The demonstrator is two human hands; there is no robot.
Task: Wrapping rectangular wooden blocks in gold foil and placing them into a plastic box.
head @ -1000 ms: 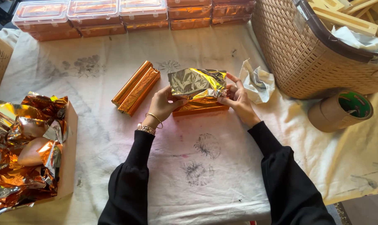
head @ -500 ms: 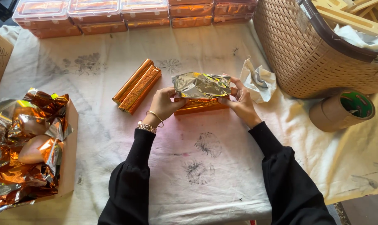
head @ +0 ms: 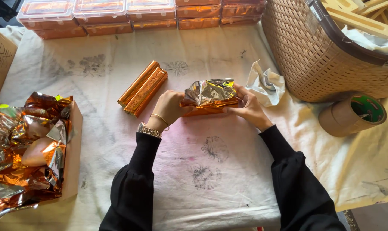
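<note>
While both hands, left hand (head: 170,107) and right hand (head: 247,107), press fingers closed on the foil-wrapped block (head: 210,96) mid-tabletop (head: 228,179), risk noted: thin foil likely tears if pulled taut over corners.

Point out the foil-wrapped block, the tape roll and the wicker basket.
foil-wrapped block (head: 211,96), head view, crinkled top foil.
tape roll (head: 352,115), head view, brown outer side.
wicker basket (head: 305,55), head view, woven side wall.

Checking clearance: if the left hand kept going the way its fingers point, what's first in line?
The left hand points rightward and already touches the foil-wrapped block. Beyond it, the right hand; depth is hard to judge.
</note>
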